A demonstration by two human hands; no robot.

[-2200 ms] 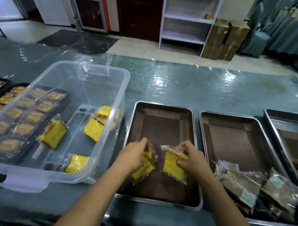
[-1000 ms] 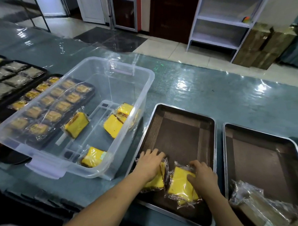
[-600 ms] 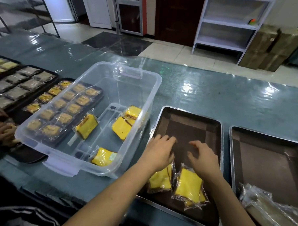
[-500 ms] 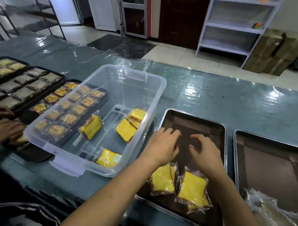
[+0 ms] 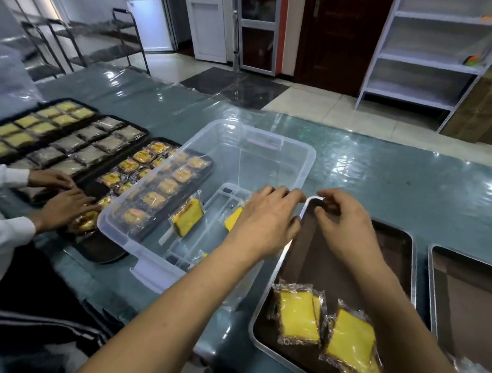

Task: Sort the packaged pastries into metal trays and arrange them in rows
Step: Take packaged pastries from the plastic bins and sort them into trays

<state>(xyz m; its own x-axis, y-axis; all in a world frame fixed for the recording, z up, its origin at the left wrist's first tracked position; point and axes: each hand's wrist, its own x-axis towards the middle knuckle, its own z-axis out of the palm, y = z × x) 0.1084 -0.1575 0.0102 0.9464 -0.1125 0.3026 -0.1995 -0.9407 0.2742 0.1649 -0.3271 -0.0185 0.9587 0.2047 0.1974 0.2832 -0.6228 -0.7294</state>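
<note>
Your left hand (image 5: 264,218) is in the middle of the frame, over the right edge of the clear plastic bin (image 5: 300,167). Its grip is loose: the fingers are spread and hold nothing. Your right hand (image 5: 343,224) is just beside it, over the far left corner of the dark metal tray (image 5: 408,252). Its fingers are bent a little and they hold nothing too.

Two yellow pastries in clear wrappers (image 5: 298,316) lie side by side in the tray, at the lower right of the frame.

The next yellow wrapped pastry in the bin (image 5: 187,220) lies to the left of both hands, well apart from them. Its long side runs up and to the right in the frame. Another yellow one peeks out under your left hand. Your left hand is nearer, so I think it should reach in.
</note>
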